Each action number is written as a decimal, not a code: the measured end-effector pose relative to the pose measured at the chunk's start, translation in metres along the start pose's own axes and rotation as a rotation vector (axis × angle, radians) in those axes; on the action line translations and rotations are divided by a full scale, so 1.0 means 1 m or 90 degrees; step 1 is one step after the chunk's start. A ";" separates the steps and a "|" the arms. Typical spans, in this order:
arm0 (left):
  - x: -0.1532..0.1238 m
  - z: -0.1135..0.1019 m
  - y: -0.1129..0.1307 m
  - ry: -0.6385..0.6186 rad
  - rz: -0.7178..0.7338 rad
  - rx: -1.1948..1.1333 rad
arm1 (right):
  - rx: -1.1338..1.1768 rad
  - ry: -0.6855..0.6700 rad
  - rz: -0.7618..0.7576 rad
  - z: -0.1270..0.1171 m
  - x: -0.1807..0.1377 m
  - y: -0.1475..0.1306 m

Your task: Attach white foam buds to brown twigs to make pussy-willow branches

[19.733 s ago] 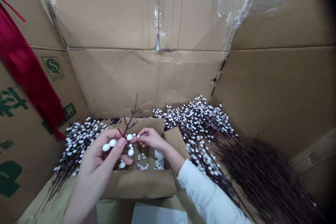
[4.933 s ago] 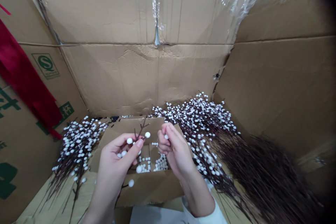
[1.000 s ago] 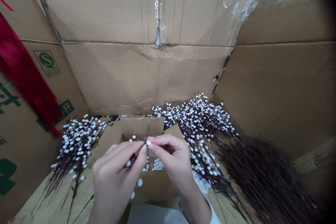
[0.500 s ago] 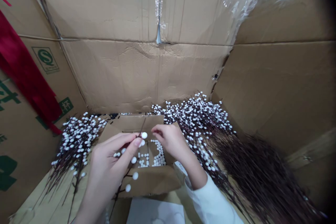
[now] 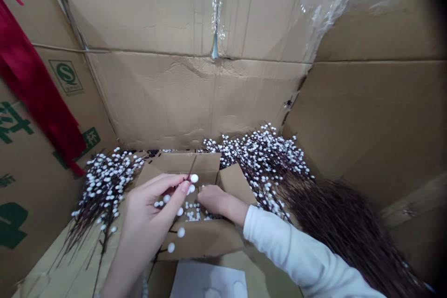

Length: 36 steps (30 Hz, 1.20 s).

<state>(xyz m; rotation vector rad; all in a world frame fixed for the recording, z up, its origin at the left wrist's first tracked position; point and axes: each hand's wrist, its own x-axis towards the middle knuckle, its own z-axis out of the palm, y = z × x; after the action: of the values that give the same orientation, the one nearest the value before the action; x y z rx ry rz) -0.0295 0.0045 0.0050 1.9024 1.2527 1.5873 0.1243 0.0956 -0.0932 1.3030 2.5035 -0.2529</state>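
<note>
My left hand (image 5: 150, 219) is closed, with thumb and forefinger pinching a thin dark artificial berry branch (image 5: 180, 232). White berries stick out along the branch, beside and below my fingers; its lower end runs down behind my wrist. Inside an open cardboard box (image 5: 206, 240), my right hand (image 5: 220, 199) reaches down with bent fingers over the loose white foam berries (image 5: 192, 213). Its fingertips are hidden, so whether a berry is between them does not show. A divider splits the berries in the box.
Finished-looking white-berry branches lie in a bundle at left (image 5: 108, 179) and a larger pile at right (image 5: 258, 153). Bare dark stems (image 5: 349, 228) spread at far right. White paper (image 5: 209, 279) lies in front of the box. Tall cardboard walls (image 5: 167, 98) surround the table; red ribbon (image 5: 42, 88) hangs left.
My right hand has moved down from above the box into the berries, its sleeve now further in view. My left hand keeps its pinch on the branch. The view has shifted slightly.
</note>
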 end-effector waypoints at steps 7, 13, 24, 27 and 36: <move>-0.004 0.000 0.003 -0.016 -0.020 -0.041 | 0.062 0.044 0.007 0.002 0.000 -0.001; -0.002 0.001 0.003 -0.052 0.008 -0.036 | 0.233 0.332 0.038 -0.033 -0.040 0.009; -0.004 0.009 0.000 -0.072 0.058 0.053 | 0.692 0.935 -0.145 -0.047 -0.107 -0.037; -0.005 0.010 -0.001 -0.099 0.063 0.061 | 0.542 0.957 -0.163 -0.049 -0.109 -0.039; -0.006 0.011 -0.001 -0.152 0.131 0.114 | 0.400 0.946 -0.173 -0.051 -0.115 -0.038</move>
<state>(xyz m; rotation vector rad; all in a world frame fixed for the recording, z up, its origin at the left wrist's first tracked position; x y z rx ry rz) -0.0196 0.0025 -0.0025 2.3191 1.1614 1.3257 0.1459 0.0005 -0.0050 1.7273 4.1078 -0.1250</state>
